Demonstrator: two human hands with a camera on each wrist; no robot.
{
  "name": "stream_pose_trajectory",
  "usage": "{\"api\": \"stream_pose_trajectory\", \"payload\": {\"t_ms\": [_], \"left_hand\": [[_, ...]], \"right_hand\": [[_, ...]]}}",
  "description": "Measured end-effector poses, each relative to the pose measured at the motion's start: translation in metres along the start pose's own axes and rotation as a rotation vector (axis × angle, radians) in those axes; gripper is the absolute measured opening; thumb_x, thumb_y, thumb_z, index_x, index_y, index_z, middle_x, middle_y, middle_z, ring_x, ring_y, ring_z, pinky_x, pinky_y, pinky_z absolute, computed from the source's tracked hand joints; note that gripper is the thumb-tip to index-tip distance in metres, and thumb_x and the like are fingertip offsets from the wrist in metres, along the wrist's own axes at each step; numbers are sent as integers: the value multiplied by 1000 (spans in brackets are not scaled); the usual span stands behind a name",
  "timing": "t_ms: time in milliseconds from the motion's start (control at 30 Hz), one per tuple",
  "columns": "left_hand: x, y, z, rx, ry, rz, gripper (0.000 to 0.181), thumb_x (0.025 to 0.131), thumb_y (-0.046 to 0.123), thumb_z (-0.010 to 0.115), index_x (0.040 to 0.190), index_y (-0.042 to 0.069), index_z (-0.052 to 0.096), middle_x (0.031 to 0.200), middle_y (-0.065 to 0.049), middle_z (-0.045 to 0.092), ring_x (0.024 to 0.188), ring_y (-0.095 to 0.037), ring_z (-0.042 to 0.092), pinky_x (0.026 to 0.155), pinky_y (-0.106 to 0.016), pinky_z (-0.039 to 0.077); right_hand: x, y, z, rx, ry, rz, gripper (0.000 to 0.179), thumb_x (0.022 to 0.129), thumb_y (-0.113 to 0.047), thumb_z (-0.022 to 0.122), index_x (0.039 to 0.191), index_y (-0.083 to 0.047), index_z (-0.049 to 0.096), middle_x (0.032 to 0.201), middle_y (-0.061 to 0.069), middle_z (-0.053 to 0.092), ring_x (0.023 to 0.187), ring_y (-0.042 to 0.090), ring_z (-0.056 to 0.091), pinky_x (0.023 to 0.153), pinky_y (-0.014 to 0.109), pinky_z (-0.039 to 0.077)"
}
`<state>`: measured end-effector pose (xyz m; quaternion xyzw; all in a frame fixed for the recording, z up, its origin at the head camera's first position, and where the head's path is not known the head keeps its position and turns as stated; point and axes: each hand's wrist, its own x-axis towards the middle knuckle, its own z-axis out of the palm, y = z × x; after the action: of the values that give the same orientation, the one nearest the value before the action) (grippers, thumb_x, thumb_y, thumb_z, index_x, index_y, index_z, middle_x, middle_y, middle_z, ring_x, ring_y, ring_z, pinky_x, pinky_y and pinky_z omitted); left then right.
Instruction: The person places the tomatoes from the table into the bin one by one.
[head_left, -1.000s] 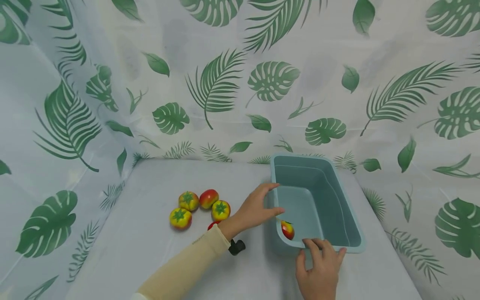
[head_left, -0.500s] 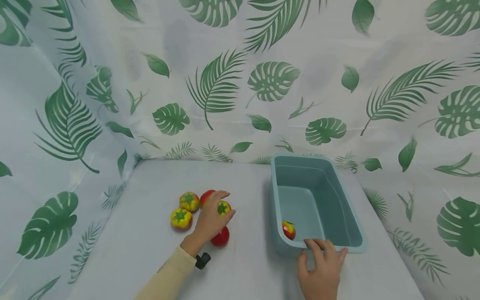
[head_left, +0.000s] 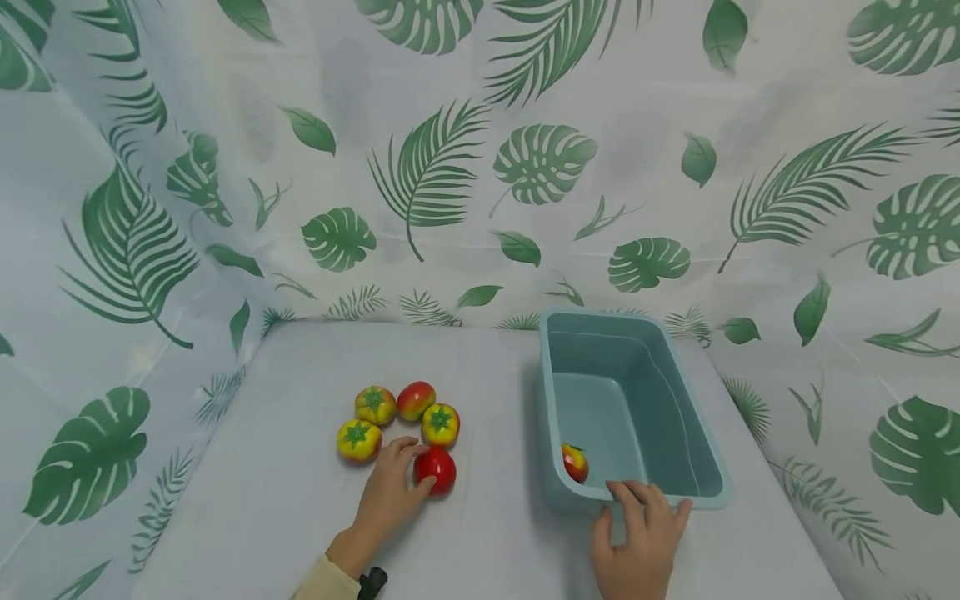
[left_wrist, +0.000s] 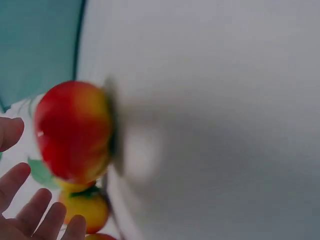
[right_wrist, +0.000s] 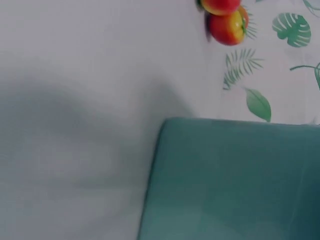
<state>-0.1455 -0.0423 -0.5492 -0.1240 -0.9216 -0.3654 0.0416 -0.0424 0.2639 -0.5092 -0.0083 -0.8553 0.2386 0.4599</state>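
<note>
In the head view my left hand (head_left: pixel 390 492) is at a glossy red tomato (head_left: pixel 436 471) on the table, thumb and forefinger spread along its near left side. The left wrist view shows the same tomato (left_wrist: pixel 75 132), red turning yellow, with the fingers (left_wrist: pixel 42 207) parted and a gap before it. My right hand (head_left: pixel 641 542) grips the near rim of a blue-green plastic basin (head_left: pixel 551 408), fingertips hooked over the edge. Inside the basin's near left corner lies a red and yellow fruit (head_left: pixel 575 462). The right hand itself is out of sight in the right wrist view.
Behind the red tomato, several red and yellow tomatoes cluster, among them a yellow one with a green star top (head_left: pixel 441 425) and one at the left (head_left: pixel 359 440). A leaf-printed sheet (head_left: pixel 450 167) rises behind the white table (head_left: pixel 495 533).
My left hand has come away from the basin, moving left across the table and then down to the red tomato. The right hand has stayed at the basin's rim.
</note>
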Motion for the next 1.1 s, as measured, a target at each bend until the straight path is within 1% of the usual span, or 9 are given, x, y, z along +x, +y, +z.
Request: {"api": "stream_pose_trajectory", "payload": {"t_ms": [133,233,300,433,633,767,967,1100], "left_hand": [[-7,-5,13,10,-46,2,52,79,23,81,125,14,60,131,-4,52,122,-23,49,100,-43,47],[-11,-6,20,4,-55,14,59,78,25,82,129,14,56,133,-4,50,122,-22,49,100,-43,47],[-12,-5,23,-4,-44,24,62,77,25,83,131,13,54,134,-5,49,122,-23,49,99,-43,47],[-11,-3,27,-2,-31,39,66,76,28,84,131,14,49,136,-6,46,123,-23,48,100,-43,47],[-6,-1,31,10,-7,12,65,74,29,85,126,17,48,132,-2,49,121,-20,48,98,-42,49],[-4,-1,33,4,4,7,66,72,26,86,124,18,47,128,-1,49,118,-18,48,95,-41,51],[-6,-2,33,-17,39,-4,67,69,23,87,121,16,46,123,-1,46,114,-18,46,92,-42,52],[-9,-2,31,-21,64,-33,70,69,25,87,126,15,49,122,-3,45,113,-20,44,89,-43,52]], "right_hand": [[-3,2,1,20,82,-3,25,74,-6,55,93,0,70,93,18,62,88,41,53,102,79,5],[-4,4,1,28,116,1,25,73,-5,55,92,0,71,92,18,63,88,42,53,102,79,5],[-4,4,2,29,125,2,24,74,-5,56,91,1,71,92,19,62,88,43,53,102,79,5],[-3,4,4,30,137,7,23,73,-4,56,90,1,70,90,19,62,87,44,53,101,80,4],[-3,4,7,23,137,6,23,73,-4,55,90,1,70,91,19,62,89,44,53,102,79,5],[-3,4,9,30,135,4,24,72,-4,55,90,0,70,92,19,62,90,44,53,102,79,5],[-5,5,12,26,131,11,25,71,-3,55,91,0,70,92,18,63,92,44,54,103,78,6],[-5,6,14,30,130,10,25,71,-2,56,91,-1,70,93,18,63,93,45,53,104,78,6]]}}
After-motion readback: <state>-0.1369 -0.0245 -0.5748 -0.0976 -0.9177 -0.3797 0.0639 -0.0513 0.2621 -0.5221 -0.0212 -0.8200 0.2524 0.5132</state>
